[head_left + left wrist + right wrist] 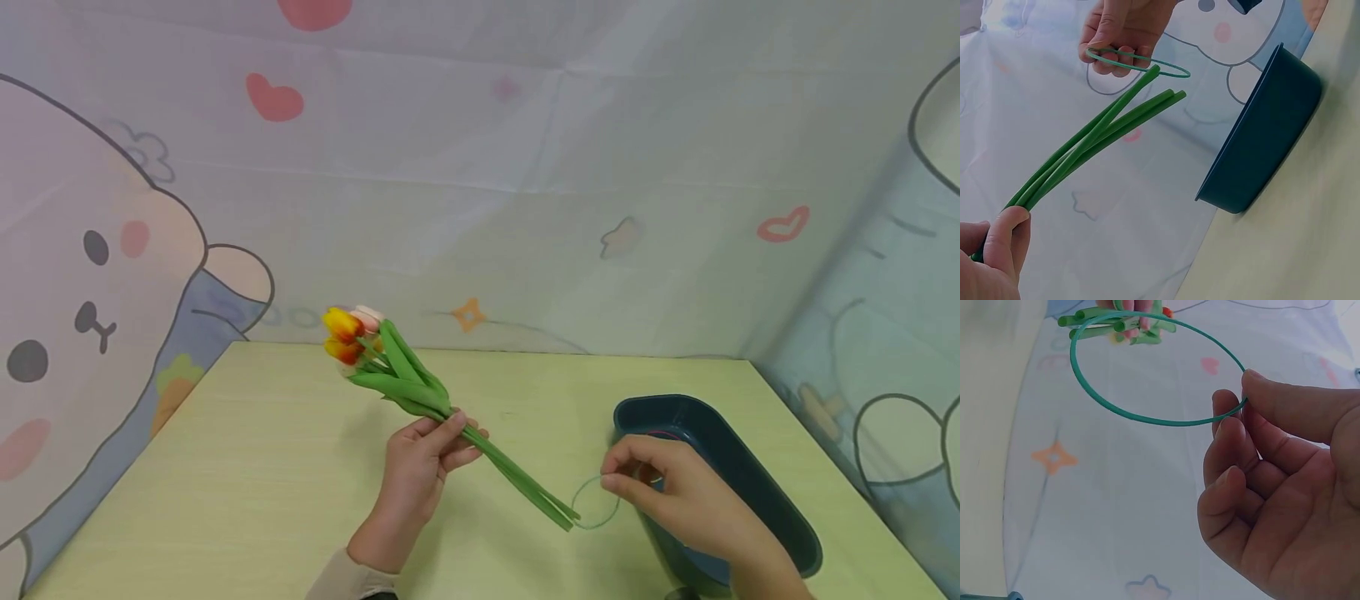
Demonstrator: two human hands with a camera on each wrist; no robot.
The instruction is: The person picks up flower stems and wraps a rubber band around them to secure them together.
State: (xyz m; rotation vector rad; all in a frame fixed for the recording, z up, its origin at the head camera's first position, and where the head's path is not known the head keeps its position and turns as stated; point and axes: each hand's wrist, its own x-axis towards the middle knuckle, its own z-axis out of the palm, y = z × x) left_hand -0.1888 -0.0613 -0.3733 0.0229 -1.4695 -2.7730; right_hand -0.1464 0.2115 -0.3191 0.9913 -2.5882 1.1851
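My left hand [429, 462] grips a bunch of artificial tulips [420, 390] by the green stems, just below the leaves. Yellow-orange and pale pink blooms point up to the left, and the cut ends slant down to the right. Between thumb and index finger my right hand [686, 496] pinches a thin green elastic band [1147, 419], hanging as an open loop. In the left wrist view the loop is right at the tips of the stems [1104, 128]; whether any tip is through it I cannot tell.
A dark teal bin [776, 517] stands on the pale yellow table [262, 475], partly behind my right hand. A thin pinkish-purple curve [665, 432] shows inside it. Something small and dark [681, 593] lies at the bottom edge. A printed cloth [480, 167] hangs behind the table.
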